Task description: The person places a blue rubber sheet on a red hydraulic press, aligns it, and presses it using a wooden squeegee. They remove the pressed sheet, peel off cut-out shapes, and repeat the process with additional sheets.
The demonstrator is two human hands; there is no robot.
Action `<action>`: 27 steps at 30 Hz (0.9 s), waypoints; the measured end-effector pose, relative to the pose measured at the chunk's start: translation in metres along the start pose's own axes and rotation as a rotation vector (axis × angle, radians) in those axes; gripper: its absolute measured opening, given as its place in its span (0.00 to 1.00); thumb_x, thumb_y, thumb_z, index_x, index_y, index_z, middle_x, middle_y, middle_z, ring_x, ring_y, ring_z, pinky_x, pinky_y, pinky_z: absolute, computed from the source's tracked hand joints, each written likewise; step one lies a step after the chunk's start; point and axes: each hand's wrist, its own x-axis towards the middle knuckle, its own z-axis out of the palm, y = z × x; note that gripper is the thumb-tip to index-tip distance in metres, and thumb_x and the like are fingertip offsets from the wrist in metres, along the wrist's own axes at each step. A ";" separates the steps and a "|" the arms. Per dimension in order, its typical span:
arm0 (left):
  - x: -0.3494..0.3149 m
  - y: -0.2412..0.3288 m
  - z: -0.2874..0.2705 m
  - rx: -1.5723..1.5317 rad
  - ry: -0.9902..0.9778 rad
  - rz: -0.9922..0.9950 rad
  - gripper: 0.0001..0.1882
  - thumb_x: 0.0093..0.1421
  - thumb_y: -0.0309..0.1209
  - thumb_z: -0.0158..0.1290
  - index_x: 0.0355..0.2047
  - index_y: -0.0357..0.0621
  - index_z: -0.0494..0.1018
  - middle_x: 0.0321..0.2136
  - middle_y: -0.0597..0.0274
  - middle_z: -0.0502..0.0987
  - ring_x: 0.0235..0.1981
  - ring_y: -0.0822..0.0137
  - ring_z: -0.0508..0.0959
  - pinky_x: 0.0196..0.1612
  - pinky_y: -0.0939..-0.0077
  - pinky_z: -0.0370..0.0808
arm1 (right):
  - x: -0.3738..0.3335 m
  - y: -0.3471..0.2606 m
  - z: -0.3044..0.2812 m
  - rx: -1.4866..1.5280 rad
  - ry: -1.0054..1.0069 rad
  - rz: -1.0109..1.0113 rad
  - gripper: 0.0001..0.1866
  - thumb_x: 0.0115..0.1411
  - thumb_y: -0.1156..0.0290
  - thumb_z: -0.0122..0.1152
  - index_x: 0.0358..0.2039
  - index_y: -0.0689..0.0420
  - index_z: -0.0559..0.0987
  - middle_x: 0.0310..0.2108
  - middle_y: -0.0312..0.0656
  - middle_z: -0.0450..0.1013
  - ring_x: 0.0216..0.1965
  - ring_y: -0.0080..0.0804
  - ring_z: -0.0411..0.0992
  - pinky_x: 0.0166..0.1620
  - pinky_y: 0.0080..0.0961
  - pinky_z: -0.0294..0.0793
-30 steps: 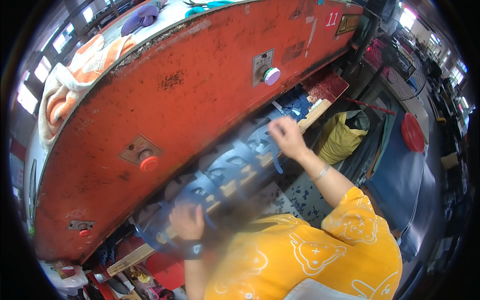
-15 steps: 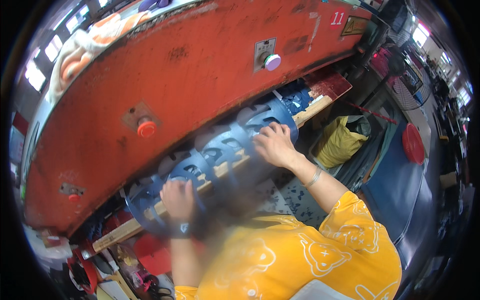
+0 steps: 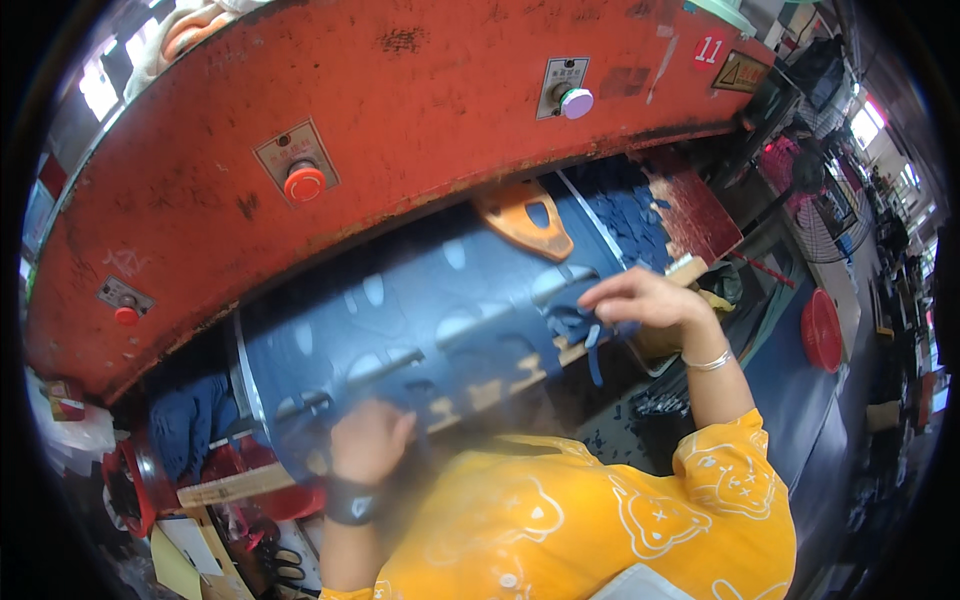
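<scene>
Right fingers (image 3: 612, 290) apparently gripping the cut blue sheet (image 3: 500, 342); left fingers (image 3: 388, 428) too blurred to tell; even tension between them should limit tearing.

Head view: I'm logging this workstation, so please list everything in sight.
Machine beam: one, red-orange, across the top
Push buttons: three, two red, one pale purple, on the beam
Warning sign: one, yellow, beam's right end
Towel: one, white and orange, upper left
Cut-out sheeting: count unclear, blue, below the beam
Plate with a hole: one, orange, on the sheeting
Loose pieces: uncounted, blue, past both sheeting ends
Wooden strip: one, pale brown, front edge
Basket: one, red, far right
Fan: at least one, dark, upper right
Shirt: one, yellow, bottom
Smaller clutter: too blurred to name
Left hand: one, blurred, sheeting's front left
Right hand: one, sheeting's front right
</scene>
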 end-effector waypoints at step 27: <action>0.057 0.161 0.126 -0.233 0.215 0.390 0.50 0.54 0.49 0.58 0.65 0.31 0.45 0.66 0.43 0.48 0.69 0.53 0.48 0.67 0.41 0.41 | -0.007 0.037 0.043 0.386 0.378 -0.355 0.45 0.43 0.63 0.70 0.63 0.62 0.64 0.61 0.50 0.63 0.59 0.35 0.63 0.61 0.28 0.61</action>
